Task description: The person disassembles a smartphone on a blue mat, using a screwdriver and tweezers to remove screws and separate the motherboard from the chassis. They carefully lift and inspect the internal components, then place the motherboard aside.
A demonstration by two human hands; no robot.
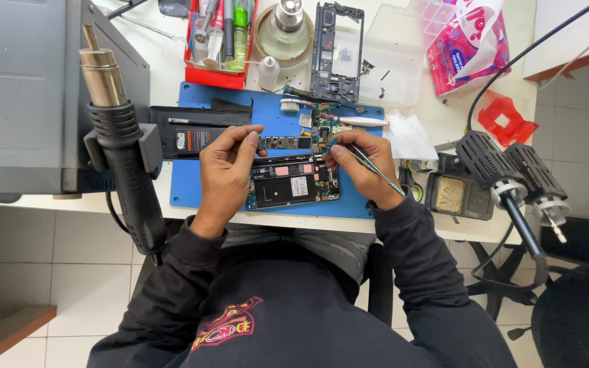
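The person sits close at the white table (172,82), bent over an opened phone (293,182) that lies face down on a blue work mat (202,184), its back off and its dark insides showing. The left hand (225,170) is curled loosely at the phone's left upper corner, thumb and forefinger pinched on the edge there, steadying it rather than carrying anything. The right hand (363,167) is closed in a pen grip around a thin screwdriver (371,165), its tip down at the phone's upper right corner, just below a loose circuit board (322,129) on the mat. I would judge this to be the fine work at a screw or small connector in that corner, midway through a strip-down or rebuild. The next move seems to call for a steady tip and light pressure, with the left hand keeping the phone from sliding. A bare phone frame (336,51) lies further back, a hot-air gun (121,143) stands in its holder at the left, and soldering iron stands (512,174) sit to the right.
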